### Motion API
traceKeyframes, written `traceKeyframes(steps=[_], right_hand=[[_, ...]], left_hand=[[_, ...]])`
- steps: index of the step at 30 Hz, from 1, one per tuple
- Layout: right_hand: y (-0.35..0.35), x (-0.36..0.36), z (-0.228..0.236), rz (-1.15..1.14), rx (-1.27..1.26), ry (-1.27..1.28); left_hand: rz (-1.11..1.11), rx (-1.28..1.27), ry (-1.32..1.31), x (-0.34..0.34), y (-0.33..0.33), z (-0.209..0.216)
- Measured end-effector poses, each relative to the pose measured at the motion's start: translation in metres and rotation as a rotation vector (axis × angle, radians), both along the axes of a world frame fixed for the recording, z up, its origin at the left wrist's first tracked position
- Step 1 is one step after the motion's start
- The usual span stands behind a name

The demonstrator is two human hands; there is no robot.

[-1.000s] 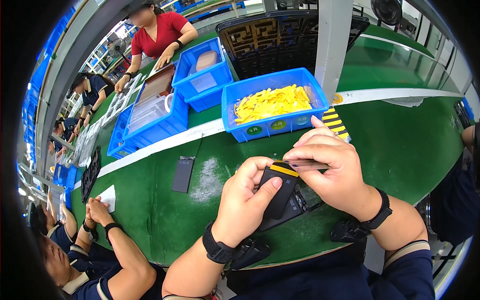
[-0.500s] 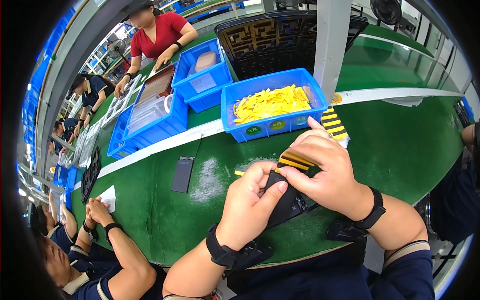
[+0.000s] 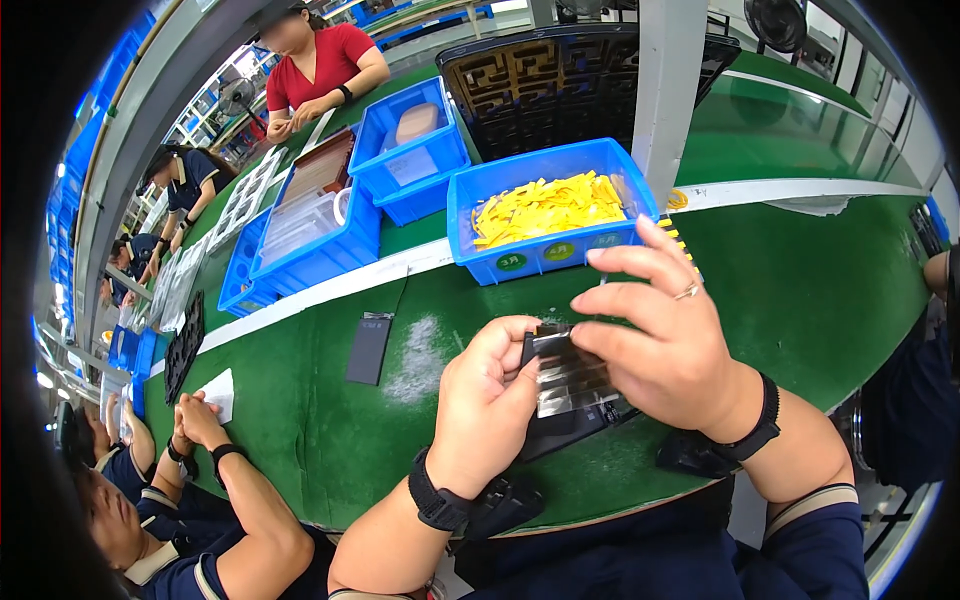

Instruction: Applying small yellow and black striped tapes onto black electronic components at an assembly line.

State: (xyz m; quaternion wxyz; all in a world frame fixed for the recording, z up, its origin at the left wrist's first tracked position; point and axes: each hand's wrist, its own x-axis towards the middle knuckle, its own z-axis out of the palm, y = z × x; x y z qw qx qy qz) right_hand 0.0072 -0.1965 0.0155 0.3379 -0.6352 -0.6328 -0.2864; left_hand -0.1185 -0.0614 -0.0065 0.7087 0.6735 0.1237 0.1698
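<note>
In a bright workshop, faces a smooth green tabletop [image 3: 800, 320] edged by a white strip and a thick white post [image 3: 665, 90]. Grips with the left hand [image 3: 485, 400] a flat black rectangular block [image 3: 527, 350], overlaid by a shiny silver-grey banded sheet [image 3: 575, 385], pressing its left edge under the thumb. Holds both just above a second flat black block [image 3: 560, 440], near the body. Touches the sheet's upper edge with the right hand [image 3: 670, 335], fanning the other fingers out above; cannot tell whether pinching or merely resting there. Has straight ahead a blue plastic bin [image 3: 485, 272] heaped with yellow strips [image 3: 545, 208]. Has to the left a patch of white powder [image 3: 415, 360], then a dark rectangular block [image 3: 369, 350] lying flat. Shares the table with a co-worker at lower left [image 3: 240, 500], clasping hands, and a red-topped person [image 3: 320, 65] farther off.
</note>
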Motion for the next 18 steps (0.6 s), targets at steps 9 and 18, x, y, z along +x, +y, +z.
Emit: traceKeyframes(steps=[9,18], right_hand=[[0.003,-0.012,-0.004,0.139,0.012,0.27],[0.003,-0.004,-0.002,0.118,0.005,0.372]], left_hand=[[-0.104,-0.236,-0.141,0.0,0.001,0.007],[0.071,0.455,-0.087,-0.003,-0.008,0.011]])
